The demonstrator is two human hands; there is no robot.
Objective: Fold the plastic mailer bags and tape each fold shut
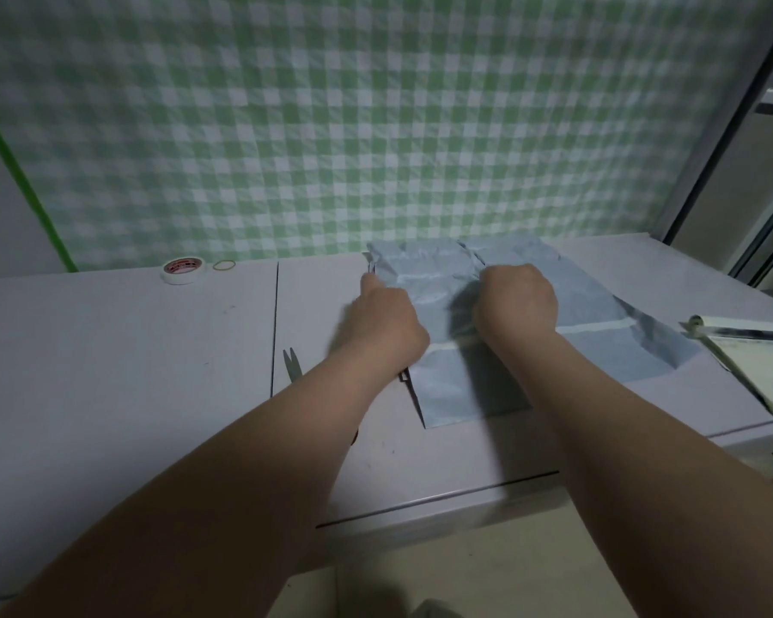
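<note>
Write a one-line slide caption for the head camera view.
Left hand and right hand rest on a grey mailer bag on the table; tape roll and scissors lie to its left.

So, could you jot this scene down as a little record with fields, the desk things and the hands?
surface: grey desk
work piece: creased grey-blue mailer bags, overlapping
left hand: at the bags' left edge
right hand: knuckles up on the bags, fingers hidden
tape roll: far left, untouched, beside a rubber band
scissors: partly under left forearm
notebook: right edge, pen on top
</note>
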